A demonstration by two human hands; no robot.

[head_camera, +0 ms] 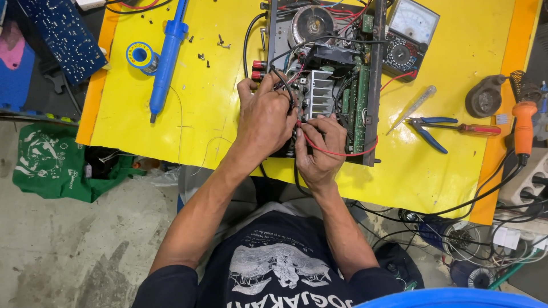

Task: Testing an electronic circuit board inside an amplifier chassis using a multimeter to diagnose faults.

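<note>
An opened amplifier chassis [371, 108] lies on the yellow table [200, 120], showing a round transformer [313, 24], a finned heat sink [321, 94] and circuit boards. My left hand [264, 120] rests over the chassis's near left part, fingers bent among black wires. Beside it, my right hand [319, 151] pinches a red wire [342, 153] that loops right across the chassis's front edge. Both hands hide the parts beneath them.
A blue desoldering pump [166, 57] and a solder spool [140, 56] lie at left, with loose screws nearby. An analog multimeter [408, 35] sits at the top right. Blue-handled pliers [428, 128], a screwdriver [476, 129] and an orange soldering iron [523, 122] lie right. Cables hang below.
</note>
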